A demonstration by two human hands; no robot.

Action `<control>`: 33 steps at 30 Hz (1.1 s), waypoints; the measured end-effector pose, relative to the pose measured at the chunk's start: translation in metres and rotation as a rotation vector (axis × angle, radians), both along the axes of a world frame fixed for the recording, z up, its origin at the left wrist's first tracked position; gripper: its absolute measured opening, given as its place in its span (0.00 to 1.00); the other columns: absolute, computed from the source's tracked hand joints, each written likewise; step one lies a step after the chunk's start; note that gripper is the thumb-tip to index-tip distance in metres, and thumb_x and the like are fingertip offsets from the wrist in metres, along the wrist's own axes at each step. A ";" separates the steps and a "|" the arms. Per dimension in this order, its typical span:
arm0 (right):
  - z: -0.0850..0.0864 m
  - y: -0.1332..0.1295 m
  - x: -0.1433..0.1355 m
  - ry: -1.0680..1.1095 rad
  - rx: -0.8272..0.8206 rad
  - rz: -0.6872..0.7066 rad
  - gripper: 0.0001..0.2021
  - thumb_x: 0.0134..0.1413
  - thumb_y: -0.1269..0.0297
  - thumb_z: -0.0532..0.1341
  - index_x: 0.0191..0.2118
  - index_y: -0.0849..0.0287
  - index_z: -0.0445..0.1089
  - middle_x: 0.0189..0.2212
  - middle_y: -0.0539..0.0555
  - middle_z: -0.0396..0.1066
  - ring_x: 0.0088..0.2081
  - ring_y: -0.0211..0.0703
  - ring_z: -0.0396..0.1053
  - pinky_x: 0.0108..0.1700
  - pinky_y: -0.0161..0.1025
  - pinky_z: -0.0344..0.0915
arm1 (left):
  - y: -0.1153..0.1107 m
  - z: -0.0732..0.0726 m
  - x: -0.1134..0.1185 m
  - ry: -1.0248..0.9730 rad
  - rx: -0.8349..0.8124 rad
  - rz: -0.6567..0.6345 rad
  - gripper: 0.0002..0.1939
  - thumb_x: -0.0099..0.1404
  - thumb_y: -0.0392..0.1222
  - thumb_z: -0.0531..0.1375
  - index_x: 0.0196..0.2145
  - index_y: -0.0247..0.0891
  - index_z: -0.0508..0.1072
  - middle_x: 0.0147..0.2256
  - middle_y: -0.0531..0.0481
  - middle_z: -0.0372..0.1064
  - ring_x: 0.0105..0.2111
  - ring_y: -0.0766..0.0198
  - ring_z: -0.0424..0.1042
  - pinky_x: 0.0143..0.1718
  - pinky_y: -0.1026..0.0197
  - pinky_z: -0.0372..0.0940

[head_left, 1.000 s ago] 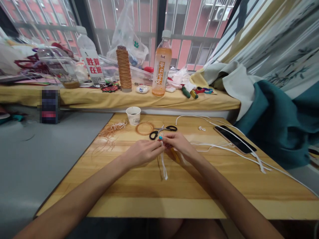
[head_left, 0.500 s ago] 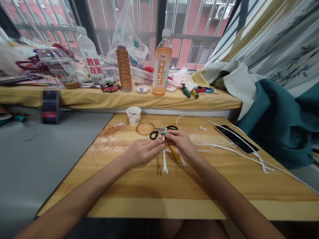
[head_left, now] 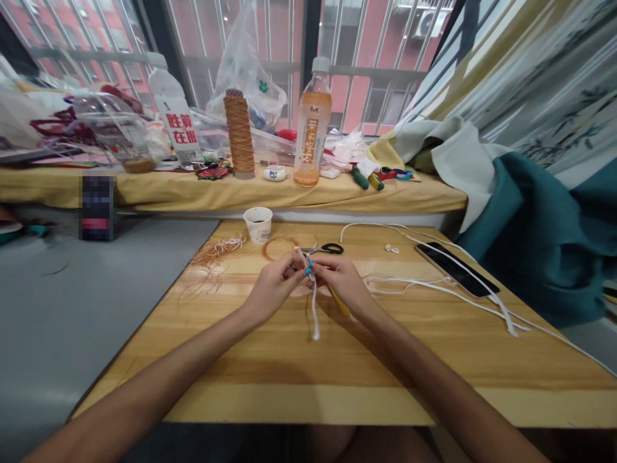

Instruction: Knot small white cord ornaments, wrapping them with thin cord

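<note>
Over the middle of the wooden table, my left hand (head_left: 276, 287) and my right hand (head_left: 342, 280) meet, thumbs with blue nails almost touching. Both pinch a white cord (head_left: 315, 315) between thumb and fingers. One end of the cord points up past the thumbs, while a longer piece hangs down toward the tabletop. Just behind my hands lie scissors (head_left: 331, 249), one black handle loop showing and the rest partly covered. A yellow strip-like tool (head_left: 339, 302) sticks out below my right hand, mostly hidden. Left of the scissors is a coil of thin brown cord (head_left: 270, 244).
A paper cup (head_left: 259, 225) of dark liquid stands behind a tangle of brown threads (head_left: 219, 251). At right, long white cords (head_left: 434, 286) cross a phone (head_left: 457, 269). A thread spool (head_left: 240, 135) and a drink bottle (head_left: 313, 122) stand on the cloth-covered ledge (head_left: 260, 196).
My left hand has turned and moved its fingertips up, its blue thumbnail now showing. The cord's upper end now leans left, and one strand hangs where two hung together.
</note>
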State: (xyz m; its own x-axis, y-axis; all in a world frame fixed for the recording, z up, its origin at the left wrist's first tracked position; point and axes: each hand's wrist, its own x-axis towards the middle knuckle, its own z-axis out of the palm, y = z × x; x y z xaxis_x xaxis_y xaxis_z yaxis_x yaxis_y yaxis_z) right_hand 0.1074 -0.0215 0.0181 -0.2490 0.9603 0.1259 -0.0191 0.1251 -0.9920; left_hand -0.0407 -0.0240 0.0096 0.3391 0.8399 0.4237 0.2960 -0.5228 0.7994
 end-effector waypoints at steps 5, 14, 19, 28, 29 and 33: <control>0.003 0.000 0.001 0.003 -0.013 0.124 0.14 0.40 0.57 0.61 0.32 0.61 0.73 0.23 0.49 0.66 0.25 0.33 0.62 0.31 0.34 0.61 | 0.003 -0.002 -0.001 -0.026 0.049 0.097 0.06 0.58 0.40 0.54 0.34 0.36 0.67 0.32 0.51 0.63 0.24 0.72 0.57 0.24 0.69 0.54; 0.001 -0.003 -0.001 -0.158 0.067 0.151 0.13 0.43 0.60 0.59 0.33 0.63 0.71 0.22 0.49 0.64 0.24 0.33 0.59 0.28 0.33 0.58 | 0.003 0.000 -0.001 -0.150 -0.094 0.078 0.06 0.57 0.40 0.53 0.33 0.36 0.63 0.30 0.53 0.63 0.19 0.75 0.56 0.21 0.70 0.51; -0.001 -0.004 -0.002 -0.169 0.029 0.083 0.12 0.42 0.59 0.59 0.28 0.64 0.71 0.18 0.48 0.62 0.22 0.34 0.59 0.27 0.33 0.58 | 0.005 0.000 -0.001 -0.222 -0.163 0.078 0.14 0.56 0.42 0.55 0.40 0.36 0.66 0.29 0.53 0.64 0.18 0.76 0.55 0.19 0.70 0.50; 0.001 -0.004 -0.002 -0.104 -0.047 0.154 0.16 0.37 0.53 0.62 0.25 0.63 0.70 0.18 0.48 0.64 0.20 0.33 0.61 0.26 0.33 0.58 | 0.010 0.001 -0.007 -0.211 -0.200 0.124 0.14 0.55 0.46 0.55 0.35 0.36 0.73 0.16 0.57 0.56 0.14 0.75 0.49 0.15 0.70 0.45; 0.001 -0.003 -0.002 -0.089 -0.059 0.167 0.16 0.36 0.52 0.62 0.25 0.63 0.70 0.18 0.48 0.64 0.20 0.33 0.61 0.26 0.33 0.58 | 0.010 0.002 -0.007 -0.225 -0.213 0.124 0.14 0.55 0.46 0.55 0.35 0.35 0.73 0.15 0.57 0.55 0.14 0.75 0.49 0.14 0.70 0.44; 0.000 0.001 0.000 -0.043 -0.106 0.187 0.19 0.33 0.50 0.63 0.25 0.63 0.70 0.18 0.48 0.65 0.19 0.31 0.60 0.24 0.32 0.58 | 0.009 0.003 -0.006 -0.267 -0.249 0.135 0.14 0.54 0.47 0.56 0.32 0.34 0.73 0.14 0.58 0.52 0.14 0.76 0.47 0.14 0.70 0.42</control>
State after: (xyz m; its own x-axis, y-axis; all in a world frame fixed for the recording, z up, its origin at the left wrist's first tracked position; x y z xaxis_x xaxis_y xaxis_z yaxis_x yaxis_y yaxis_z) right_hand 0.1070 -0.0210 0.0180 -0.4269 0.9042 0.0119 0.0104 0.0180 -0.9998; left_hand -0.0466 -0.0149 0.0130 0.1232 0.9579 0.2593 0.1130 -0.2731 0.9553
